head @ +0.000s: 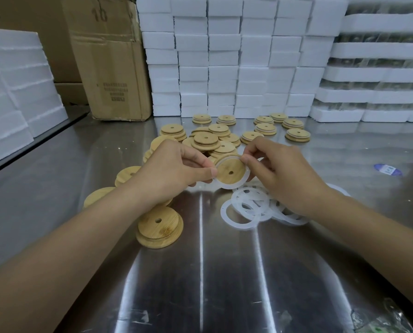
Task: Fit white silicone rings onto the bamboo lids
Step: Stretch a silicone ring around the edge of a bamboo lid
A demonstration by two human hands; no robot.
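Left hand (174, 169) grips round bamboo lid (231, 171) | right hand (284, 174) pinches floppy white silicone ring (229, 186) at lid rim

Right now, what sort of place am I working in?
Likely a packing or assembly bench in a warehouse: stacked white foam boxes and a cardboard carton line the back of a steel table strewn with bamboo lids and silicone rings.

Bamboo lids (231, 171) matt, finely grained; silicone rings (248, 207) translucent white, smooth; table (224, 272) glossy brushed metal (streaky reflections); far-edge foam blocks (224, 56) rough.
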